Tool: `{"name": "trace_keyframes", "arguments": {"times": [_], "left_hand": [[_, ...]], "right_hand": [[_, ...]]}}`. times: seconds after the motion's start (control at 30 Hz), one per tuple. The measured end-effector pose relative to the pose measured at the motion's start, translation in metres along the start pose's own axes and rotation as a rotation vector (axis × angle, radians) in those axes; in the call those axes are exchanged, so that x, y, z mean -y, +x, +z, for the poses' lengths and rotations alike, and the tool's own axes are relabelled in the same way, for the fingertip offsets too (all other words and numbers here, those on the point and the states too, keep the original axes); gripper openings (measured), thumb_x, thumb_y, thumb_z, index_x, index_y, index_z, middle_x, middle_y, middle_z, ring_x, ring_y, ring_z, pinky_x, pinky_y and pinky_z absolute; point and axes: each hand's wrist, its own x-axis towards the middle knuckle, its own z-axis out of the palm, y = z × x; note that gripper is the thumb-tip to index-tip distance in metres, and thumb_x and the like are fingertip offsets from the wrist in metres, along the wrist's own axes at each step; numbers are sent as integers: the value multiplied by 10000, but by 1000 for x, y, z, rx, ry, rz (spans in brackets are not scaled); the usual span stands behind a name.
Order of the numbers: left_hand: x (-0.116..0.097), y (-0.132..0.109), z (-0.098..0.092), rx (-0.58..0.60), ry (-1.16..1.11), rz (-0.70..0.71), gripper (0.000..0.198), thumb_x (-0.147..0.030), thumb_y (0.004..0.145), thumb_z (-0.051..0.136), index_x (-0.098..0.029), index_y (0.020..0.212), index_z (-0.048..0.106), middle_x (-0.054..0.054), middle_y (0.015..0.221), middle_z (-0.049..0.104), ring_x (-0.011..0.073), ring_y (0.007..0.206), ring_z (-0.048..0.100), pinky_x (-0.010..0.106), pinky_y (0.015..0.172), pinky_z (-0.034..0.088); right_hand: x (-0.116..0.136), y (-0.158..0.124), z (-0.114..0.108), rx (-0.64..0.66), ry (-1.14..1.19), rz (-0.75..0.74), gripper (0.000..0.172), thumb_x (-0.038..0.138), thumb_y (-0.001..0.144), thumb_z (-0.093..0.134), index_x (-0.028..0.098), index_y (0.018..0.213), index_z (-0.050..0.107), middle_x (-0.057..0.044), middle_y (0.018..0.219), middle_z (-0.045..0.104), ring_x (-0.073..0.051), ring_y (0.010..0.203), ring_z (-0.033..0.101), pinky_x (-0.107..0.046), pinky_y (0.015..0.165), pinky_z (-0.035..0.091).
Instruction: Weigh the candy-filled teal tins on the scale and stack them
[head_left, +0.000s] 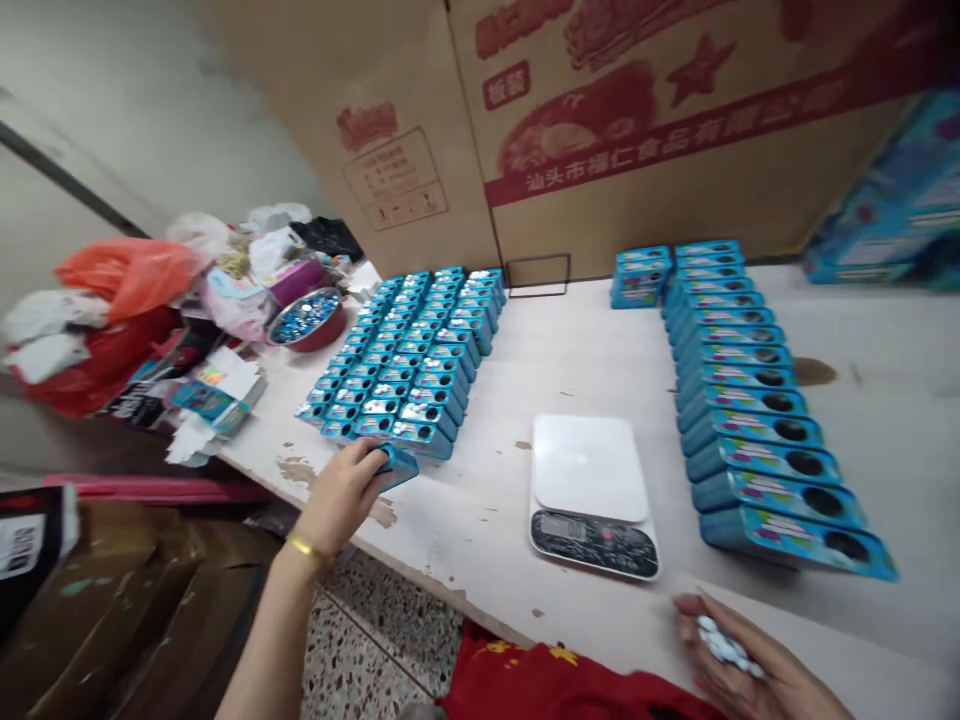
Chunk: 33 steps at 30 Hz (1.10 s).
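My left hand [351, 488] grips a small blue box [398, 467] at the near end of several rows of like blue boxes [412, 365], whose tops have round dark holes, some with white pieces showing. Low on the right, my right hand [724, 650] is curled palm up around a small heap of white pieces [727, 645], blurred and too small to name. Between the hands lies a white kitchen scale [589, 480] with nothing on its plate. To its right stands a row of blue boxes [750, 400] with dark holes in their tops.
A large cardboard carton [600, 200] stands along the back, with a thin wire frame [538, 275] before it. A red bowl [322, 325] of blue-wrapped pieces, plastic bags [127, 280] and papers crowd the left. The table's front edge [450, 590] runs close to me.
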Motion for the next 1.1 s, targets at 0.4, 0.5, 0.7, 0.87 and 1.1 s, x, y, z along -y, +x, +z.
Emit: {"name": "trace_keyframes", "arguments": {"times": [0.4,0.5,0.7,0.87,1.1], "left_hand": [[-177,138,31,123,-123,512,260,-226,839,541,-178,1079,454,61,984,635,197,865,578,307,734,448],[-184,154,36,157,-100,521,338,-241,830,560,-172,1136,436,74,997,637,211,885,579,318,740,443],[-200,115,39,-29,-226,683,354,-412,873,490,-174,1135,490,102,1086,575,226,953,527,342,784,417],[-231,54,81,205,-276,843,229,-302,914,424,-172,1066,537,56,923,575,177,816,533,276,654,412],[-241,37,112,314,-450,585,186,-315,925,393,-221,981,543,25,915,549,145,771,520,244,604,396]], "right_hand": [[13,-13,23,176,22,-119,247,355,722,710,139,838,688,-24,680,643,-43,440,467,-128,325,305],[16,-13,24,164,43,-104,218,328,735,700,132,829,693,-33,678,650,-64,475,521,-135,341,334],[23,-15,37,298,301,76,194,246,792,628,114,928,674,-88,848,717,-162,779,682,-246,699,543],[27,-23,52,338,396,154,206,300,779,633,153,920,663,-41,770,719,-171,687,682,-296,659,549],[18,-19,39,299,262,112,254,250,761,639,157,997,667,18,541,644,-126,485,613,-219,503,498]]}}
